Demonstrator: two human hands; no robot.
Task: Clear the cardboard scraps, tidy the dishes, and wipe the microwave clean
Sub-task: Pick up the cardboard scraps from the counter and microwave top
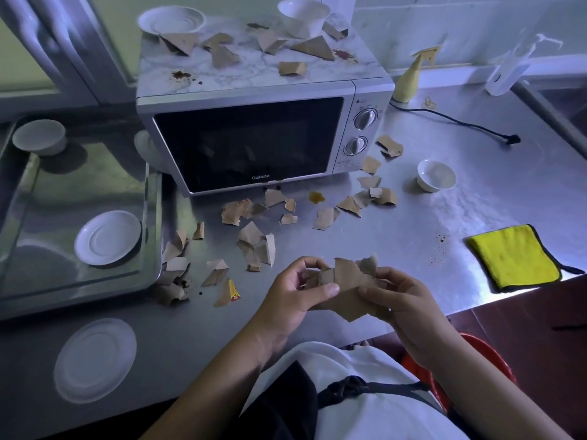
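Cardboard scraps (pixel 347 275) pinched in left hand (pixel 292 295) and right hand (pixel 403 301), partly hidden by both.

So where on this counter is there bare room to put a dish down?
The counter is bare between the small bowl and the yellow cloth, and near its front edge between the plate and the left hand. Crowded with cardboard scraps: the stretch before the microwave, and its top.

Torn brown cardboard scraps (pixel 313 47) and white dishes (pixel 303 17) litter the stained microwave (pixel 247 144).
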